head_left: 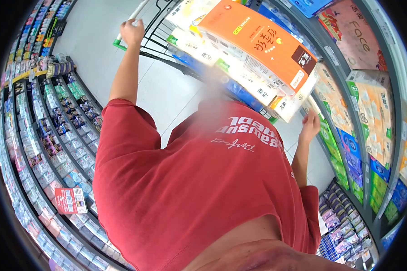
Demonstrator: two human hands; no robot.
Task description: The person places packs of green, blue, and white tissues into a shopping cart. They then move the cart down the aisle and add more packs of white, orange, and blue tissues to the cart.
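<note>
My left hand [132, 32] is closed round a white bar [142, 8] with a green end, on the left side of a shopping cart [157, 43] with dark wire sides. On the cart's other side, my right hand [309, 123] has its fingers curled at another white bar [319, 108], partly hidden. An orange printed box [257, 43] lies on top of the load between my hands. Under it are white and yellow packs [203, 49] and a white package [287, 104]. Blue packaging [239, 88] shows lower down.
Shelves of small packaged goods [63, 135] curve along the left, with a red sign [70, 200] on them. Tissue packs [371, 115] and a pink package [355, 34] fill the right shelves. Pale tiled floor [97, 40] lies between. Small goods [346, 226] stand at lower right.
</note>
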